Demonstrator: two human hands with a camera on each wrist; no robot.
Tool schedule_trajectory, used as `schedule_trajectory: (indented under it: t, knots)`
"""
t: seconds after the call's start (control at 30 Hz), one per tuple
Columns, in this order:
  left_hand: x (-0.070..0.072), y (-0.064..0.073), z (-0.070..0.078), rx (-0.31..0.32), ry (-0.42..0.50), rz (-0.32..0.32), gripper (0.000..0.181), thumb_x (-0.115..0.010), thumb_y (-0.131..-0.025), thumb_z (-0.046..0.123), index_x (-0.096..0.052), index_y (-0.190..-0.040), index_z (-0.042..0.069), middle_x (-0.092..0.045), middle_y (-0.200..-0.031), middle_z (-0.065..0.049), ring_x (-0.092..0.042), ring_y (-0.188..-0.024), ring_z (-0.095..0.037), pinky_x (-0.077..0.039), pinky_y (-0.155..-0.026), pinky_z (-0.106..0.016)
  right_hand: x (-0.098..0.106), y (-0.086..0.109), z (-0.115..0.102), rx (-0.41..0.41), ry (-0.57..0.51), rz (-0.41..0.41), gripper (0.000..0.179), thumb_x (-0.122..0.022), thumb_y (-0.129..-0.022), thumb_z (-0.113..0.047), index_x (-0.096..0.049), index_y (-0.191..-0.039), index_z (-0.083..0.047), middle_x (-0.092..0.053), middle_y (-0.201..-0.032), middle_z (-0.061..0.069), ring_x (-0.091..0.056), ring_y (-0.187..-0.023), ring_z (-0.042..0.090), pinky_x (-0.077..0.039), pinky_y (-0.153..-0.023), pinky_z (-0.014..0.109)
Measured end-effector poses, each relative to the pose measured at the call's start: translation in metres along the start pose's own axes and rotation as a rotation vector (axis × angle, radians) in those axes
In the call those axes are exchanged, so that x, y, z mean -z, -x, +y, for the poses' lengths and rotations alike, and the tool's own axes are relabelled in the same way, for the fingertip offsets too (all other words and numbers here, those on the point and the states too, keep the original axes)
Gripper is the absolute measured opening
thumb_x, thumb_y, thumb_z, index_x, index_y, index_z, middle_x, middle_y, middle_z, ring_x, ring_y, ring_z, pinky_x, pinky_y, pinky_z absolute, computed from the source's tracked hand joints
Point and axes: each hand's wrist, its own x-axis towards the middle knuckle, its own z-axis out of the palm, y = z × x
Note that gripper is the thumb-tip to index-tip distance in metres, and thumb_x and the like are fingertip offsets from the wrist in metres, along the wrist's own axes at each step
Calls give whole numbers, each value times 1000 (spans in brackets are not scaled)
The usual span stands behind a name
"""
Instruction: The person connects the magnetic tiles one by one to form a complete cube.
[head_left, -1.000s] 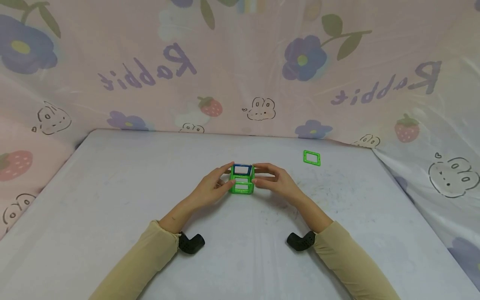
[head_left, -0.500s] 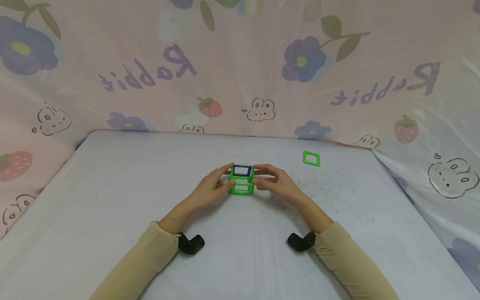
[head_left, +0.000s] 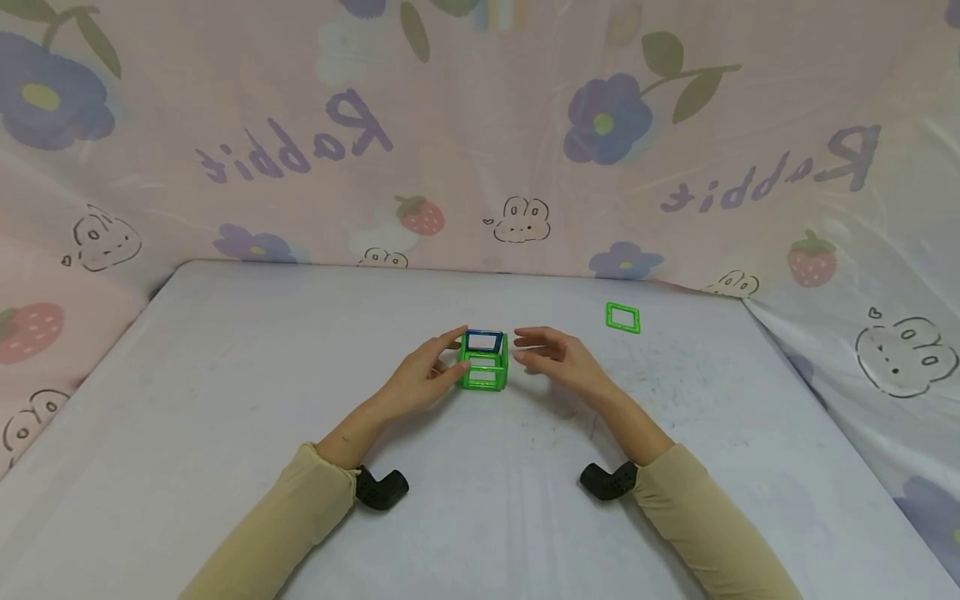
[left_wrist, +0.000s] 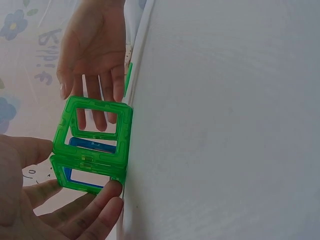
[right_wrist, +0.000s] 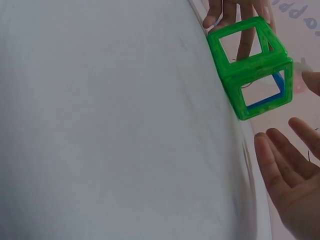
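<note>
A box of translucent green plastic square frames [right_wrist: 257, 65], w/ a blue plastic square frame [left_wrist: 92, 145] at its far side, was stood approx. mid-way on the white tabletop [head_left: 300, 358]. Its L side was gripped by the L hand [head_left: 420, 377]; the R hand [head_left: 564, 360], fingers loosely curved, empty, was held just beside it. It was judged light, stiff, prob. weak at the seams, best gripped gently by opp. sides. Farther back R, a loose green square frame [head_left: 623, 329] was seen.

Your right hand [head_left: 562, 358] has let go of the green-and-blue magnetic tile box [head_left: 484, 367]. It now hovers just beside it.
</note>
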Motion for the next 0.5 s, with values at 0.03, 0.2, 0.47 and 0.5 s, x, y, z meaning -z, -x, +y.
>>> schedule_trajectory:
  t: [0.03,0.2,0.47,0.5]
  knots:
    - [0,0,0,0,1,1,58,-55,-97,22,-33,-149,8,-51,-135,-20,-61,-89,-21,-51,-83,-39,1,0,1,1,-3,5,51,-63,-93,-28,-49,-138,-7,-55,-135,14,-59,-116,30,-50,-92,42]
    - [0,-1,-1,-1,6,6,58,-56,-97,21,-34,-148,8,-52,-134,-20,-60,-88,-20,-51,-84,-39,9,-1,6,14,-7,31,50,-63,-93,-27,-50,-136,-5,-57,-133,15,-60,-114,28,-51,-90,39]
    - [1,0,0,7,15,3,58,-57,-96,20,-34,-149,9,-52,-135,-20,-60,-88,-20,-51,-84,-38,22,0,10,-6,25,83,49,-64,-92,-31,-53,-134,-7,-58,-132,13,-59,-113,24,-52,-89,36]
    - [1,0,0,3,13,2,58,-56,-96,20,-34,-148,9,-52,-135,-20,-61,-88,-20,-51,-84,-38,24,0,10,-3,27,89,49,-64,-93,-31,-53,-134,-6,-57,-132,14,-59,-114,24,-52,-89,36]
